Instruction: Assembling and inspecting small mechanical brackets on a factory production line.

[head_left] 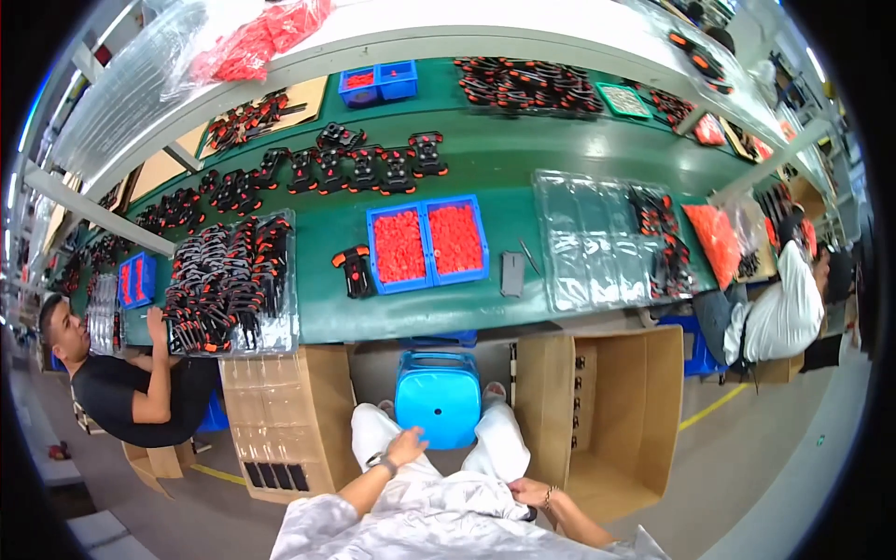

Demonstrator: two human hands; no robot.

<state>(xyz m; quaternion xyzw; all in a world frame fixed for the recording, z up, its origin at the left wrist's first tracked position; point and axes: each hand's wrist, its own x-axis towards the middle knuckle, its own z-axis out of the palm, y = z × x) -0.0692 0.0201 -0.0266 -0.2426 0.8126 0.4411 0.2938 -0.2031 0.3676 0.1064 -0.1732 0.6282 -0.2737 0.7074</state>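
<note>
My left hand (406, 447) hangs over my left thigh with its fingers loosely apart, beside the near edge of a blue plastic stool (438, 385). Nothing shows in that hand. My right hand (530, 492) is at my right hip, fingers curled in against the white clothing. A small dark thing shows just under it; what the fingers hold, if anything, is hidden. On the green bench (355, 322) ahead stand two joined blue bins (428, 287) of small red parts. Next to them lies a black-and-orange tool-like part (356, 272).
Cardboard boxes (327, 411) (621, 439) flank my legs. Clear trays (588, 252) and piles of black-and-orange parts (224, 280) cover the bench sides. A grey phone-like slab (511, 274) lies by a pen (530, 255). People sit left (121, 392) and right (784, 308).
</note>
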